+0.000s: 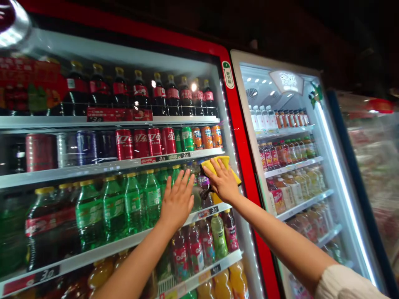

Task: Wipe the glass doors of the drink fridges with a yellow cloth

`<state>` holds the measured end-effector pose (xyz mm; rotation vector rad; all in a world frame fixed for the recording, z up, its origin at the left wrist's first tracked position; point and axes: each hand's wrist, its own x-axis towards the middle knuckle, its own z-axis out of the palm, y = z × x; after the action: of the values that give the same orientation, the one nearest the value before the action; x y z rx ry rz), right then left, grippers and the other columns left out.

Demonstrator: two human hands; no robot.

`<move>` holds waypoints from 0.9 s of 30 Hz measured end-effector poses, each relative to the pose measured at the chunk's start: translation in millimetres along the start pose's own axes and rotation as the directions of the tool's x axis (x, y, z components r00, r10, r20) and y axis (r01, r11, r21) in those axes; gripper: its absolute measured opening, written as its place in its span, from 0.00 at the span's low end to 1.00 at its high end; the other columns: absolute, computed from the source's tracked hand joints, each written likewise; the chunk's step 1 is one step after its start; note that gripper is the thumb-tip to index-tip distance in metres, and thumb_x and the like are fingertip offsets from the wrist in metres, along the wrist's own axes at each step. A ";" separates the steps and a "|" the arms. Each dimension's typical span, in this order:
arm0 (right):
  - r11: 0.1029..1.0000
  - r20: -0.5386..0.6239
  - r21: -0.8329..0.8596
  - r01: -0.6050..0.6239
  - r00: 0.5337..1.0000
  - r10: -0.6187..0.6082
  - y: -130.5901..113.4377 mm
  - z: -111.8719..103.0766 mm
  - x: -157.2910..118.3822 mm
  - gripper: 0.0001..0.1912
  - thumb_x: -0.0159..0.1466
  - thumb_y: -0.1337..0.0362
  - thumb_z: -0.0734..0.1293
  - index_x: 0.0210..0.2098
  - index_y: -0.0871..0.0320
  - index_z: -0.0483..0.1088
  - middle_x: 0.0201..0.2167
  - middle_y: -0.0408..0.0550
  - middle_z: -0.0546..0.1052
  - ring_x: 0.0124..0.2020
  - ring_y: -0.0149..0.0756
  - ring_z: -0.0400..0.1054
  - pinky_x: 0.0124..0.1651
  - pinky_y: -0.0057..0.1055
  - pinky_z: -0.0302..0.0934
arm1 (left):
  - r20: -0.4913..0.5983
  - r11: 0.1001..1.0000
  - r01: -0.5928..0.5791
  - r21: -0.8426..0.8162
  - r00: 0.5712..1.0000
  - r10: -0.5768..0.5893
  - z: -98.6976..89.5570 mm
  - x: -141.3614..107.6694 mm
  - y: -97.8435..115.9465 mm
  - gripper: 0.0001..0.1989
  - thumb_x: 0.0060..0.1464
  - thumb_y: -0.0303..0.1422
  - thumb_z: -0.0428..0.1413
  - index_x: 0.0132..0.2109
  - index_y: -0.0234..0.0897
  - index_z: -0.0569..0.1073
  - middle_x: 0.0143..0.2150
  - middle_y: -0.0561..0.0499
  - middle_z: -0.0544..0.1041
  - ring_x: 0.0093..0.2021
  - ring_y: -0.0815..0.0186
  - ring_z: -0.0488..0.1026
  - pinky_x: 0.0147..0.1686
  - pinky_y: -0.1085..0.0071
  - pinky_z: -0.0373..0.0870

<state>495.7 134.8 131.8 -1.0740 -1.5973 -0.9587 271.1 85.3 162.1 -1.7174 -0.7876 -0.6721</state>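
Note:
My right hand [222, 180] lies spread over a yellow cloth [230, 164] with a dark edge, pressing it flat on the glass door of a red-framed drinks fridge [238, 124]. To its left, my left hand [177, 197] rests against the same glass, fingers apart and nothing in it. Behind the glass, green bottles [134, 201] stand left of my left hand, and red cans [140, 143] line the shelf above.
Dark cola bottles [141, 89] fill the top shelf. A second, white-framed fridge [282, 120] with lit shelves stands to the right. Beyond it, blurred goods [370, 166] show at the far right edge.

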 end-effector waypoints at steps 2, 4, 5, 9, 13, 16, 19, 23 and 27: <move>0.996 -0.028 -0.016 -0.083 0.996 0.082 15.4 -5.3 4.5 0.35 0.70 0.63 0.65 0.74 0.41 0.54 0.78 0.50 0.50 0.78 0.56 0.42 0.72 0.66 0.48 | 0.008 1.000 -0.003 0.009 1.000 0.003 1.4 7.6 8.4 0.36 0.67 0.39 0.51 0.77 0.41 0.51 0.78 0.47 0.54 0.78 0.55 0.50 0.77 0.47 0.40; 0.984 -0.065 -0.035 -0.174 0.983 0.172 27.7 -4.2 -5.1 0.35 0.70 0.62 0.65 0.75 0.45 0.55 0.78 0.55 0.50 0.77 0.60 0.42 0.71 0.68 0.47 | 0.021 1.000 -0.011 0.018 1.000 0.011 3.7 12.4 16.5 0.35 0.67 0.40 0.51 0.76 0.41 0.53 0.78 0.47 0.54 0.78 0.56 0.49 0.77 0.48 0.41; 0.980 -0.077 -0.041 -0.195 0.978 0.192 32.0 -1.8 -13.0 0.35 0.70 0.63 0.65 0.75 0.47 0.55 0.78 0.57 0.50 0.77 0.61 0.42 0.71 0.68 0.48 | 0.028 1.000 -0.016 0.023 0.999 0.016 5.4 14.3 20.3 0.35 0.67 0.40 0.51 0.76 0.40 0.53 0.78 0.47 0.54 0.78 0.56 0.49 0.76 0.49 0.42; 0.999 -0.046 -0.033 -0.014 0.999 0.012 44.5 5.2 -31.2 0.36 0.69 0.68 0.65 0.74 0.45 0.56 0.77 0.55 0.53 0.77 0.57 0.44 0.71 0.64 0.50 | 0.038 0.999 -0.028 0.032 0.999 0.027 14.2 25.0 33.9 0.34 0.67 0.40 0.51 0.76 0.39 0.55 0.78 0.47 0.54 0.78 0.57 0.49 0.77 0.51 0.42; 0.995 -0.014 -0.014 0.099 0.995 -0.099 69.6 -3.9 -14.1 0.35 0.71 0.66 0.64 0.74 0.39 0.55 0.77 0.49 0.52 0.77 0.52 0.44 0.73 0.61 0.49 | 0.024 0.999 -0.025 0.023 0.999 0.024 22.6 44.3 46.2 0.33 0.68 0.40 0.49 0.75 0.38 0.56 0.78 0.47 0.54 0.78 0.57 0.49 0.77 0.50 0.41; 1.000 -0.044 -0.025 0.008 0.999 -0.009 88.1 -8.2 -13.6 0.35 0.70 0.65 0.65 0.74 0.42 0.55 0.78 0.52 0.51 0.77 0.57 0.43 0.72 0.62 0.50 | 0.011 0.999 -0.026 0.020 1.000 0.026 27.7 52.8 54.0 0.33 0.68 0.40 0.49 0.76 0.38 0.55 0.78 0.47 0.54 0.78 0.57 0.48 0.77 0.50 0.41; 0.999 -0.075 -0.027 -0.034 0.997 0.031 98.6 -4.5 -27.7 0.35 0.70 0.65 0.65 0.74 0.44 0.55 0.77 0.54 0.53 0.77 0.60 0.43 0.70 0.63 0.53 | -0.001 0.999 -0.022 0.029 1.000 0.022 30.9 51.1 58.0 0.32 0.69 0.41 0.49 0.75 0.38 0.55 0.78 0.46 0.55 0.78 0.57 0.48 0.77 0.50 0.41; 0.999 -0.106 0.008 -0.048 0.993 0.049 114.0 -1.7 -14.7 0.38 0.69 0.67 0.64 0.75 0.42 0.51 0.77 0.51 0.54 0.77 0.58 0.44 0.70 0.63 0.53 | 0.009 0.998 -0.019 0.055 1.000 0.018 30.2 48.7 55.2 0.32 0.69 0.41 0.49 0.75 0.39 0.55 0.78 0.47 0.54 0.78 0.56 0.49 0.77 0.49 0.41; 0.995 -0.169 0.026 -0.093 0.981 0.096 125.6 -7.1 45.4 0.37 0.70 0.66 0.63 0.76 0.43 0.51 0.77 0.50 0.53 0.77 0.58 0.44 0.71 0.65 0.48 | 0.012 0.998 -0.010 0.067 1.000 0.010 26.6 62.3 49.4 0.32 0.70 0.41 0.47 0.76 0.41 0.54 0.78 0.50 0.55 0.78 0.57 0.49 0.77 0.47 0.41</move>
<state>609.3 175.8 189.2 -1.0184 -1.4007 -0.9444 349.8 111.8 173.6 -1.6651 -0.8002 -0.6230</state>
